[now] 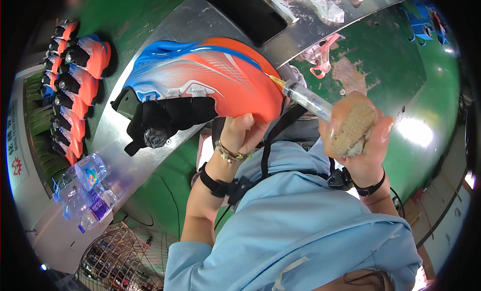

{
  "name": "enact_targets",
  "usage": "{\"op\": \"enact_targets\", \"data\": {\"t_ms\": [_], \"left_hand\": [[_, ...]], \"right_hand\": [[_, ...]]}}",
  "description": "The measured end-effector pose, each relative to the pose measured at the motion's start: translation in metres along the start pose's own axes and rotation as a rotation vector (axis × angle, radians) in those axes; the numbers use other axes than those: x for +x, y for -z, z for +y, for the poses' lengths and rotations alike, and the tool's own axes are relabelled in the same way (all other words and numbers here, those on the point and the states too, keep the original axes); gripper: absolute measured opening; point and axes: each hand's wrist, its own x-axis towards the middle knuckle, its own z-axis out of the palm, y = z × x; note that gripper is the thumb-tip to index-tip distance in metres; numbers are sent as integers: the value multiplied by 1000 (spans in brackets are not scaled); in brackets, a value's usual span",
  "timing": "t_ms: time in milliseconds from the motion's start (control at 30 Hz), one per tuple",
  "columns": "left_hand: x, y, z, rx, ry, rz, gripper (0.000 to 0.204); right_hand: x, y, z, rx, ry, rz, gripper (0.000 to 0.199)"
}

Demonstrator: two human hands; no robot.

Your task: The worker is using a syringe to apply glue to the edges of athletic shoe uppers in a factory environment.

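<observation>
An orange, blue and white sports shoe (215, 75) lies over the metal table in front of me. Its sole edge faces away, and black padded pieces (175, 118) show at its near side. My left hand (244, 134) grips the orange end of the shoe from below, its fingers partly hidden behind it. Closed in my right hand (368, 150) is a clear syringe (310, 100), along with a tan, rough block (354, 129) that looks like a worn sponge. The syringe's thin yellowish tip appears to touch the seam where upper and sole meet.
A black phone (246, 14) and crumpled white scraps (323, 5) lie on the metal table (175, 20). Several similar shoes (75, 90) stand in rows at the left. Plastic bottles (87, 188) sit at the table's near left, above a wire basket (123, 256). Pink scraps (323, 55) hang by the right edge.
</observation>
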Motion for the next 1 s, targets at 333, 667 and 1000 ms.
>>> {"op": "enact_targets", "data": {"t_ms": [333, 667, 1000], "left_hand": [[53, -15, 4, -97, -83, -149, 75], [77, -44, 7, -12, -317, -195, 67], [54, -100, 40, -128, -139, 325, 53]], "right_hand": [[-2, -5, -8, -89, 146, 121, 58], [8, -17, 1, -75, 275, 164, 46], [35, -9, 14, -277, 603, -160, 49]]}}
